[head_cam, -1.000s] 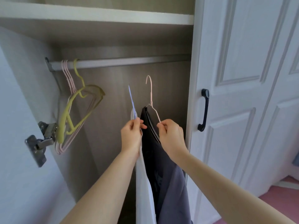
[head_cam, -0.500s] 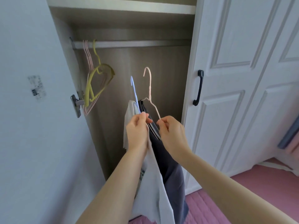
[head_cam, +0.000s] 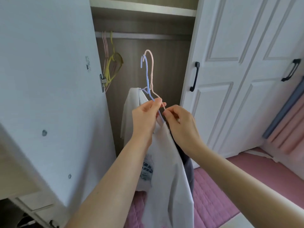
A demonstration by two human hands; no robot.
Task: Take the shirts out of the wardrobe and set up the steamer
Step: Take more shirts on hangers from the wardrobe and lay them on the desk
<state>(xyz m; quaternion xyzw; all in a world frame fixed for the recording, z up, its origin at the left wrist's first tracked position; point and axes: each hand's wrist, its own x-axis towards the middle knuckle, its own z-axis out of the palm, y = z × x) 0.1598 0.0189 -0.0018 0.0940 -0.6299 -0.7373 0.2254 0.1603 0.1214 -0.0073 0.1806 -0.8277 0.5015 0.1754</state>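
A person's left hand [head_cam: 144, 117] pinches the sloping arm of a blue hanger [head_cam: 146, 76] between thumb and fingertips, in front of an open wardrobe [head_cam: 144, 12]. The right hand [head_cam: 179, 124], just beside it, has its fingers curled round the wire arm of a pink hanger [head_cam: 152, 66]. Both hooks stand upright together above the hands, the pink one slightly higher, and both are clear of the rail [head_cam: 148, 36].

A white shirt [head_cam: 167, 170] drapes from the blue hanger, falling below and to the left of the left hand and along that forearm. A dark shirt [head_cam: 185, 158] hangs below the right hand, mostly hidden behind the white one. Blue lettering shows on a printed patch [head_cam: 146, 168] on the white fabric below the left wrist, but is too blurred to read.

Deeper inside, empty pink and yellow hangers [head_cam: 113, 63] hang at the rail's left end. A small sticker [head_cam: 87, 64] on the open left door [head_cam: 49, 79] carries dark print, also illegible. The closed doors to the right bear black handles [head_cam: 195, 76]. Pink quilted matting [head_cam: 209, 195] covers the floor.
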